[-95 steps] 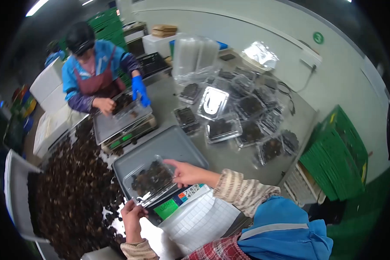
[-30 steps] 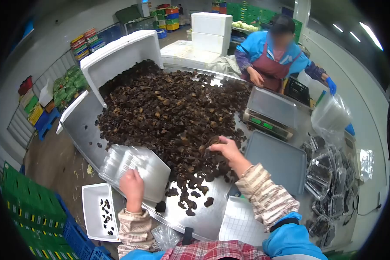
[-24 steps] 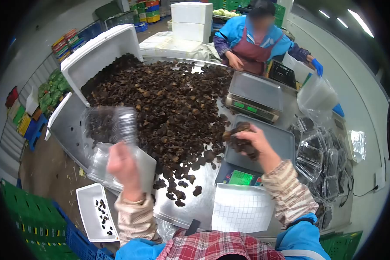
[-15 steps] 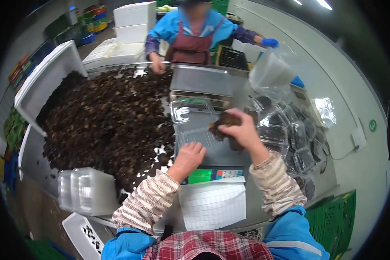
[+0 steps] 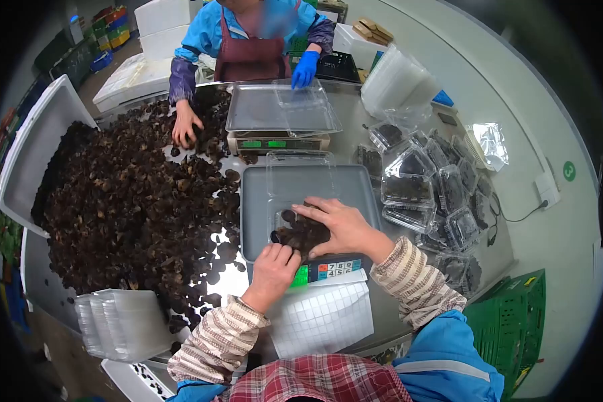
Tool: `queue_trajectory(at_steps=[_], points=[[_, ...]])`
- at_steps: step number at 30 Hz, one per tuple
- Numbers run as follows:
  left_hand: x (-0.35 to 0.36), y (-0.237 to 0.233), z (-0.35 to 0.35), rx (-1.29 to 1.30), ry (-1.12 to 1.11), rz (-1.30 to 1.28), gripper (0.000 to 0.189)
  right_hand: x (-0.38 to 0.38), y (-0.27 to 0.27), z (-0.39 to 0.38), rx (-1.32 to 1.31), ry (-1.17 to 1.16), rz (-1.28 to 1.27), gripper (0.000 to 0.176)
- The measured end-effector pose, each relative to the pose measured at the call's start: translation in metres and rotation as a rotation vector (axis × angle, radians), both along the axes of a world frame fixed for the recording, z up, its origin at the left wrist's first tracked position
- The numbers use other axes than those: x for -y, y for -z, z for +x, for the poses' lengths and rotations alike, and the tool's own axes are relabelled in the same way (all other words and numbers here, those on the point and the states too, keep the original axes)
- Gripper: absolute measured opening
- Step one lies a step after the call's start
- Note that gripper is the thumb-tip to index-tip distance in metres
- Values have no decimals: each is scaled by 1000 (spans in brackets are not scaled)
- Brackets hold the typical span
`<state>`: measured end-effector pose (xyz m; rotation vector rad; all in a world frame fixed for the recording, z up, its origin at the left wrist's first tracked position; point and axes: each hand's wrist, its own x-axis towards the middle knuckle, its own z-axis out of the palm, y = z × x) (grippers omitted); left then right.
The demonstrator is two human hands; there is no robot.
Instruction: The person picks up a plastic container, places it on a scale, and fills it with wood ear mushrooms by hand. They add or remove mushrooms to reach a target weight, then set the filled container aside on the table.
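Observation:
On the grey tray of the near scale (image 5: 362,201) lies a clear plastic clamshell box, its lid (image 5: 301,175) folded open toward the far side. Dark brown mushrooms (image 5: 300,234), like wood ears, sit in its near half. My right hand (image 5: 347,229) is cupped over them, thumb on the near side and fingers on the far side, gripping the handful. The curled fingers of my left hand (image 5: 275,268) pinch the box's near left edge. Left of the scale spreads a large heap of loose mushrooms (image 5: 134,208).
Across the table a co-worker's bare hand (image 5: 186,126) touches the heap; their blue-gloved hand (image 5: 305,70) holds an open box over a second scale (image 5: 278,143). Filled boxes (image 5: 409,191) pile up at right. Empty boxes are stacked near left (image 5: 124,325) and far right (image 5: 398,80).
My right hand has lowered its mushrooms into the box, moving left and nearer. My left hand stays by the box edge. The co-worker's gloved hand has come from the bag to the far scale.

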<state>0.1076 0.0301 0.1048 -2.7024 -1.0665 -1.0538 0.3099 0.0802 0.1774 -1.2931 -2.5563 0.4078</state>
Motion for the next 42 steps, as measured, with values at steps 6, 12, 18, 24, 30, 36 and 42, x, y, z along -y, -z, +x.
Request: queue_trajectory(at_steps=[6,12,18,24,30,36,42], points=[[3,-10,5,65,-8,5,25,-9,9,2,-385,73,164,26],[17,-40,-12,561,-261,-202,12,-8,-3,1,-324,53,157,33],[29,-33,-35,703,-354,-375,8,-6,-29,3,-278,65,194,35],[62,11,-98,1082,-584,-659,10,39,-31,53,-632,462,168,16],[73,2,-98,951,-638,-748,14,43,10,62,-733,760,-377,27],[69,-3,-86,922,-598,-800,13,24,31,46,-633,775,-473,41],[64,0,-83,814,-587,-703,12,10,34,35,-526,741,-462,40]])
